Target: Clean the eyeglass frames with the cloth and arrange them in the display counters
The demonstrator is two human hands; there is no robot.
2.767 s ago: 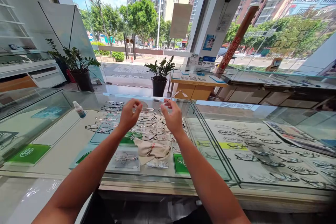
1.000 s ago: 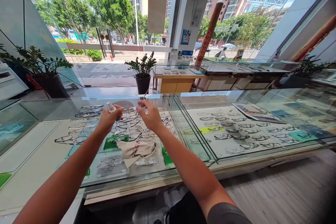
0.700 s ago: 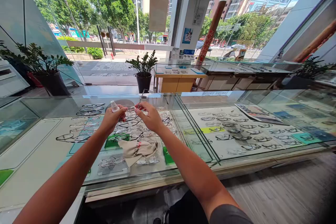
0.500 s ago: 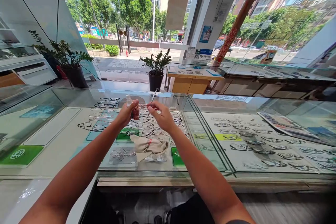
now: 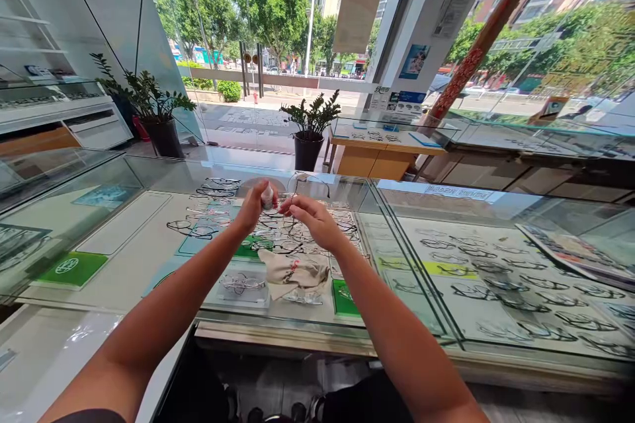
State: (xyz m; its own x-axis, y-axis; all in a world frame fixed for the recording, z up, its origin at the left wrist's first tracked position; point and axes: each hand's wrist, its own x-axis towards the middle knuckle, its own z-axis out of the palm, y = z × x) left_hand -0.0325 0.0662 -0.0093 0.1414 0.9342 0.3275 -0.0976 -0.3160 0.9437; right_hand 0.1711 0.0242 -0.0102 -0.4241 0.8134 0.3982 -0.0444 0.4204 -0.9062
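My left hand (image 5: 254, 205) is closed around a small clear spray bottle (image 5: 268, 197), tilted with its top toward my right hand. Just to the right, my right hand (image 5: 316, 219) pinches a thin-framed pair of eyeglasses (image 5: 296, 186) between thumb and fingers. One dark temple of the glasses sticks out beyond the fingers; part of the frame is hidden by them. Both hands hover over the glass display case, a short gap apart. Nearer to me, a crumpled beige cloth (image 5: 296, 272) with red marking lies on the glass top.
Rows of eyeglasses (image 5: 191, 230) lie inside the glass display case (image 5: 317, 327). A second case section (image 5: 496, 291) on the right holds more frames and a magazine-like sheet (image 5: 570, 251). Beyond the counter stand a potted plant (image 5: 308, 145) and a wooden display table (image 5: 370, 162).
The spray bottle has tipped from upright toward the glasses. The glasses have turned, so their rim and temple show more openly. My view has shifted slightly left.
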